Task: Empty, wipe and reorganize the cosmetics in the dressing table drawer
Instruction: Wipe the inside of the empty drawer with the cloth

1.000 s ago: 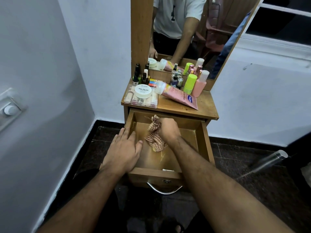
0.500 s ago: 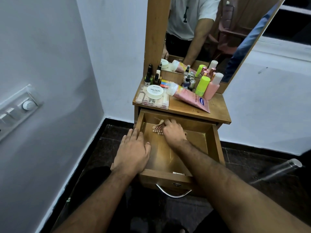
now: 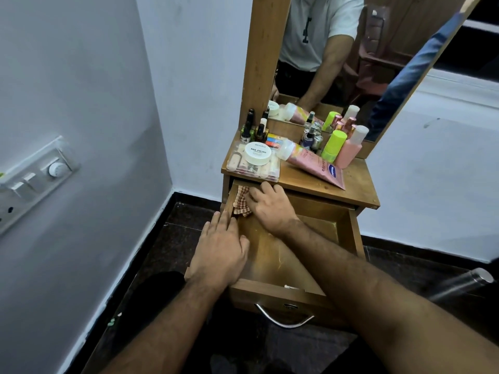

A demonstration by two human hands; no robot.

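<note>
The drawer (image 3: 348, 238) is pulled well out of the dressing table (image 3: 359, 190), and its wooden floor is left bare apart from the far-left corner, so most of the inside is open room. A checked cloth (image 3: 241, 202) is pressed into that back-left corner, right up against the left wall and just under the tabletop's front edge. It's held down by the right hand (image 3: 271, 209), fingers spread fairly flat on top of it rather than wrapped round. The left hand (image 3: 220, 251) is laid flat and relaxed over the drawer's left wall, fingers straight, nothing gripped. A curved metal handle (image 3: 283, 321) is seen on the drawer front.

The cosmetics are all parked up top: a clear box (image 3: 237, 166) with a white nail polish tub (image 3: 258, 153) on it sits right at the front-left edge, a pink tube (image 3: 313, 163) is laid diagonally beside it, and a green bottle (image 3: 333, 145), a pink bottle (image 3: 351, 149) and small dark bottles (image 3: 247, 128) are crowded against the mirror (image 3: 351, 49). The table is tucked close to a wall corner on the left.
</note>
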